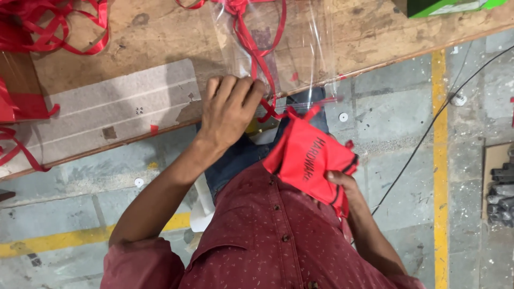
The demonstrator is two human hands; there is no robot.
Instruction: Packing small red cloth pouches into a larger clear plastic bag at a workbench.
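My left hand [230, 109] rests at the near edge of the wooden workbench [134, 48], fingers curled over the lower corner of a clear plastic bag [305, 48] and a red ribbon [257, 53] that runs down across it. My right hand [342, 184] holds a folded red fabric pouch [308, 158] with black trim and black lettering, close to my lap and below the bench edge. The pouch's upper corner touches the hanging ribbon end.
Loose red ribbon loops [48, 27] lie at the bench's far left. A grey taped patch [107, 109] covers part of the bench. A green box [450, 6] sits top right. A black cable [428, 134] and yellow floor lines [440, 160] cross the concrete floor; dark parts [500, 198] sit at right.
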